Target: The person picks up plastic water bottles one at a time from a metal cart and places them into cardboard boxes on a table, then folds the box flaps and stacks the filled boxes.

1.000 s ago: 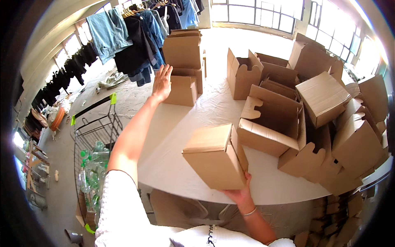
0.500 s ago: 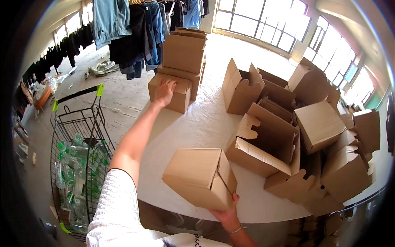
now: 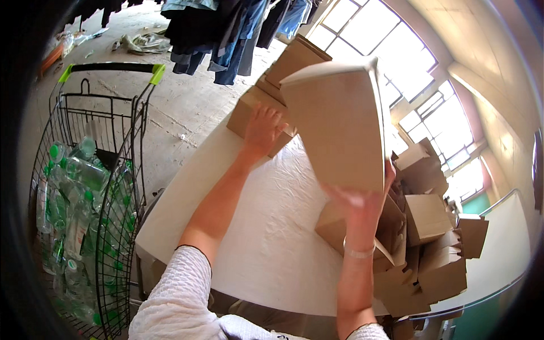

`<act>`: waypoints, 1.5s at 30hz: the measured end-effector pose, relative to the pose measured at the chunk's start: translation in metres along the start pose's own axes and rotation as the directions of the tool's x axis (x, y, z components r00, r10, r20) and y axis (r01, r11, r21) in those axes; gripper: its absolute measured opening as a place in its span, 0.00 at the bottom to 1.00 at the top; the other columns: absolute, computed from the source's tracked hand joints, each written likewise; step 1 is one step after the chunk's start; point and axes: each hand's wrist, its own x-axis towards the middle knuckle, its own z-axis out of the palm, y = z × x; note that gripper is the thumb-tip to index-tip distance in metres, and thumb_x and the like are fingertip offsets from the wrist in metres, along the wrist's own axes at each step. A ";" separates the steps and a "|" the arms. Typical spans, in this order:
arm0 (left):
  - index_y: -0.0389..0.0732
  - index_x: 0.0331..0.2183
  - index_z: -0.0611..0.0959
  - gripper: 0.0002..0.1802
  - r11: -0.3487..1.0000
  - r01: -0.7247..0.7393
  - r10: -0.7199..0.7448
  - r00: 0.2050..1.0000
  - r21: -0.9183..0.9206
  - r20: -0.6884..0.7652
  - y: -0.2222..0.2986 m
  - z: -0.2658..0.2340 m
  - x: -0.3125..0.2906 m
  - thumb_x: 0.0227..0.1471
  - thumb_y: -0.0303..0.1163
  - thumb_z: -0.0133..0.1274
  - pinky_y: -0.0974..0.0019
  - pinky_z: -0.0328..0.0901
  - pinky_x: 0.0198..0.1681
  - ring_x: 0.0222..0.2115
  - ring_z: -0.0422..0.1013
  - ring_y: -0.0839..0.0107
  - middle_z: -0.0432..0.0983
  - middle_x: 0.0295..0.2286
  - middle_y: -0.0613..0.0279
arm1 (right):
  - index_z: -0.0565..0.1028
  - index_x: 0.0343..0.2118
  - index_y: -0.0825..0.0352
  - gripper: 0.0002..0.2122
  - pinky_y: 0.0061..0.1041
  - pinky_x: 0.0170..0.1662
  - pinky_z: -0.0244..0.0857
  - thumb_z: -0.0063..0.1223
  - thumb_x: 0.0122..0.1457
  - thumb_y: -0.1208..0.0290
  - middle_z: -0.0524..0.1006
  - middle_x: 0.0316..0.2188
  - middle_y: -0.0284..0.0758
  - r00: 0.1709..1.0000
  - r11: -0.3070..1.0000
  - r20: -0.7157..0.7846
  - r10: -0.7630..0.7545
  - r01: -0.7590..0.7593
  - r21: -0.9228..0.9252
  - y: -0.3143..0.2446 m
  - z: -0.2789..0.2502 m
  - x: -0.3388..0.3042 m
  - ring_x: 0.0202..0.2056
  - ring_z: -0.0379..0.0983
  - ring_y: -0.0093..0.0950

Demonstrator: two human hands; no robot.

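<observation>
My right hand (image 3: 358,198) holds up a cardboard box (image 3: 340,124) from beneath, its palm under the lower edge and fingers up the right side. Raised in front of me, the box hides part of the stack behind it. At the table's far left edge, my left hand (image 3: 265,127) lies with outstretched fingers on a smaller closed carton (image 3: 243,116). Behind that carton rises another brown box (image 3: 294,59), partly covered by the raised one.
Several open cartons (image 3: 391,226) crowd the right side of the white-covered table (image 3: 260,238). A black wire shopping cart (image 3: 102,226) full of plastic bottles (image 3: 76,170) stands at left. Jeans (image 3: 238,39) hang beyond the table, near large windows (image 3: 374,28).
My right hand has lifted its box from low over the near table up and away, toward the stack. My left hand stays on the small carton. The view has tilted and shifted.
</observation>
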 end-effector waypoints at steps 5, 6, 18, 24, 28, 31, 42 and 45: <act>0.36 0.51 0.80 0.29 0.991 0.001 -0.003 1.000 -0.131 -0.017 0.001 0.012 0.006 0.67 0.51 0.42 0.49 0.47 0.70 0.60 0.63 0.55 0.75 0.52 0.54 | 0.73 0.55 0.55 0.28 0.53 0.59 0.58 0.51 0.57 0.42 0.70 0.59 0.36 0.903 0.903 0.181 0.390 -0.414 0.116 0.000 -0.012 0.142 0.59 0.63 0.38; 0.36 0.52 0.80 0.28 0.992 0.004 -0.006 1.000 -0.129 -0.022 0.003 0.013 0.005 0.66 0.51 0.43 0.49 0.47 0.70 0.59 0.63 0.55 0.75 0.52 0.54 | 0.73 0.56 0.55 0.29 0.53 0.58 0.58 0.52 0.57 0.42 0.70 0.59 0.36 0.895 0.897 0.153 0.418 -0.434 0.085 0.003 -0.007 0.156 0.59 0.63 0.38; 0.39 0.49 0.83 0.25 0.988 0.011 -0.031 0.991 -0.154 -0.130 -0.001 0.012 -0.003 0.61 0.48 0.49 0.51 0.49 0.69 0.59 0.64 0.56 0.75 0.52 0.53 | 0.72 0.60 0.54 0.35 0.46 0.54 0.57 0.58 0.51 0.40 0.70 0.61 0.36 0.678 0.693 0.143 0.721 -0.713 -0.112 0.030 -0.023 0.249 0.59 0.64 0.38; 0.36 0.50 0.79 0.26 0.868 0.079 -0.244 0.928 -0.490 -0.282 0.000 0.023 -0.023 0.53 0.40 0.63 0.49 0.55 0.66 0.60 0.61 0.48 0.70 0.55 0.50 | 0.70 0.60 0.56 0.40 0.51 0.57 0.56 0.65 0.46 0.40 0.59 0.63 0.49 0.717 0.720 -0.157 0.679 -0.692 -0.047 0.037 0.002 0.243 0.58 0.60 0.44; 0.35 0.58 0.71 0.45 0.828 0.202 -0.381 0.887 -0.523 -0.261 -0.005 0.027 -0.032 0.43 0.44 0.71 0.48 0.55 0.66 0.64 0.54 0.45 0.60 0.61 0.44 | 0.73 0.55 0.62 0.42 0.55 0.59 0.56 0.64 0.44 0.33 0.57 0.60 0.55 0.728 0.746 -0.252 0.638 -0.666 -0.034 0.045 -0.005 0.249 0.59 0.57 0.46; 0.37 0.65 0.62 0.62 0.796 0.388 -0.551 0.782 -0.464 -0.292 -0.013 0.022 -0.028 0.35 0.49 0.76 0.48 0.54 0.66 0.67 0.47 0.46 0.52 0.64 0.42 | 0.57 0.69 0.61 0.48 0.57 0.66 0.49 0.51 0.54 0.28 0.53 0.66 0.53 0.777 0.769 -0.333 0.534 -0.610 -0.191 0.051 -0.008 0.245 0.67 0.51 0.49; 0.36 0.64 0.69 0.44 0.056 0.407 -0.728 0.642 -0.912 0.242 -0.084 0.051 -0.023 0.60 0.60 0.50 0.58 0.51 0.67 0.64 0.59 0.56 0.66 0.61 0.49 | 0.48 0.73 0.56 0.33 0.45 0.72 0.43 0.30 0.71 0.44 0.51 0.73 0.41 0.893 0.936 -0.446 0.069 -0.212 -0.280 0.162 -0.136 0.234 0.73 0.45 0.40; 0.36 0.63 0.71 0.40 -0.085 0.436 -0.719 0.596 -0.896 0.358 -0.074 0.049 -0.022 0.67 0.61 0.40 0.63 0.52 0.66 0.61 0.63 0.63 0.67 0.62 0.56 | 0.42 0.74 0.54 0.38 0.45 0.73 0.35 0.25 0.69 0.36 0.43 0.75 0.40 0.945 0.943 -0.313 0.094 -0.185 -0.277 0.155 -0.160 0.254 0.75 0.37 0.38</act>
